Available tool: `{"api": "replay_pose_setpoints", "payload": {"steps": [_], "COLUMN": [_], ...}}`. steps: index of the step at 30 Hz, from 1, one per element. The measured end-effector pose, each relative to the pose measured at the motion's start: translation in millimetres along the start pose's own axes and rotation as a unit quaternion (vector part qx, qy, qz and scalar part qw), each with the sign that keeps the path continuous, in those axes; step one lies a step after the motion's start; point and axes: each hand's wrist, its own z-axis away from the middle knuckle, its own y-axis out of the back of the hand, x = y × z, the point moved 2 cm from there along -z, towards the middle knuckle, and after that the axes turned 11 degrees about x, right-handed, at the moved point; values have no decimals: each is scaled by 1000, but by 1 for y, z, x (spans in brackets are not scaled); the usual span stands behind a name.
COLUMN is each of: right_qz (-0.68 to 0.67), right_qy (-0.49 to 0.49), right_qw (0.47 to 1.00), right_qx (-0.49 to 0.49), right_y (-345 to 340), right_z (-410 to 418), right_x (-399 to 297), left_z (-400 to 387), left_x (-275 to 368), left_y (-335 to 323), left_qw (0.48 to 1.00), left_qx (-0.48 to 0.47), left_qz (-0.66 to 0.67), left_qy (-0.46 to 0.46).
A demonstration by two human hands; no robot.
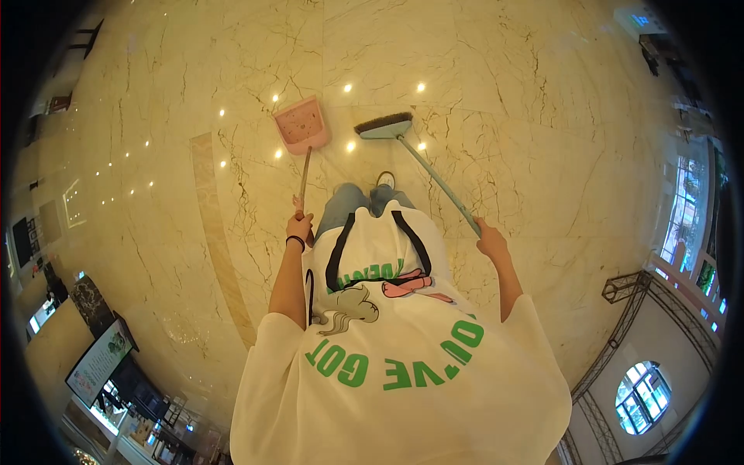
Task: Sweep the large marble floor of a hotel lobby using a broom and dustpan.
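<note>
My left hand (300, 225), with a dark band at its wrist, is closed around the handle of a long-handled pink dustpan (301, 125). The pan lies ahead of me to the left, its wide mouth facing away, with small dark specks inside. In my right hand (492, 239) is the upper end of the pale green handle of a broom (385, 126). Its head, with dark bristles pointing away from me, is at the floor to the right of the dustpan. A gap of bare tile separates the two.
Polished, veined marble-look floor tiles (511, 168) reflect several ceiling lights. A darker inlaid strip (204, 174) runs along my left. Far left stand a display board (100, 361) and a cluttered counter. A metal truss (619, 331) rises at the far right, before a wall with a round window (643, 398).
</note>
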Motion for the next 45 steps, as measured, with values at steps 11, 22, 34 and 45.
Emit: {"api": "replay_pose_setpoints", "payload": {"steps": [11,22,34,45], "right_qz": [9,30,105,39], "right_qy": [5,31,-10,-126], "right_qw": [998,997,989,987], "right_qx": [58,58,105,90], "right_y": [-41,-94,-167,-258], "right_z": [19,57,122,231], "right_x": [-37,-101,-74,30], "left_z": [35,113,147,177], "left_x": [-26,-141,-245,-308], "left_y": [42,77,116,122], "left_qw": [981,974,962,968], "left_qx": [159,86,20,98], "left_qz": [66,61,226,57], "left_qy": [-87,-200,-150,-225]}}
